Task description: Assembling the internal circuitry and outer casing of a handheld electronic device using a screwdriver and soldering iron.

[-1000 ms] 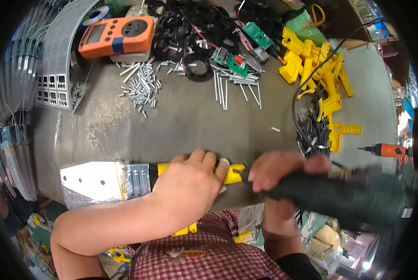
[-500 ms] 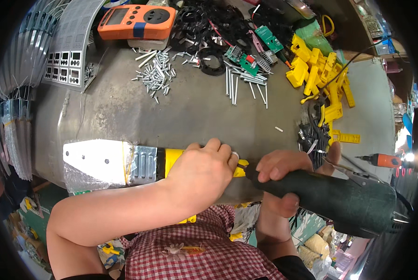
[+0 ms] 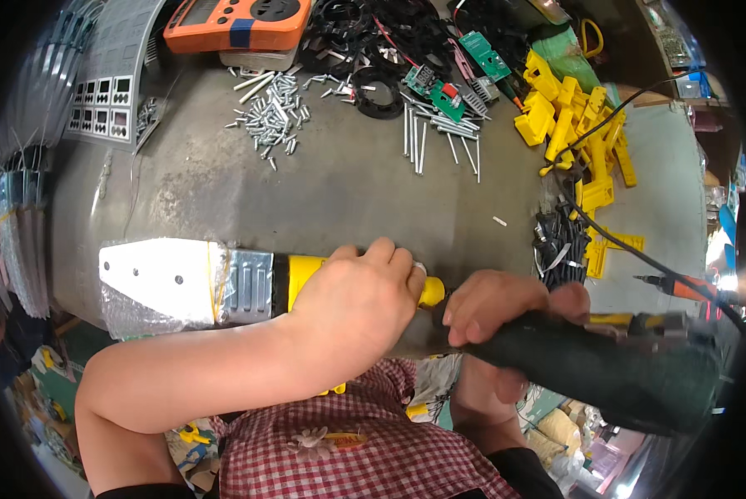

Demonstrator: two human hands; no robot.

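My left hand is wrapped around the yellow handle of a long tool lying across the bench's near edge. Left of the hand, that tool has a ribbed silvery metal collar and a white tapered plate partly covered in clear plastic wrap. My right hand grips a dark green cylindrical power tool, its narrow end pointing left toward the handle's rounded yellow end. My fingers hide the power tool's tip, so contact cannot be made out. Its rear is blurred.
Screws lie in a heap beyond my hands, below an orange multimeter. Green circuit boards, long bolts and yellow plastic parts crowd the back right. A black cord runs along the right, near an orange-handled tool.
The power tool has shifted and turned slightly in my right hand, its rear now blurred. The yellow handle's end shows more plainly. A black cord has swung into view on the right.
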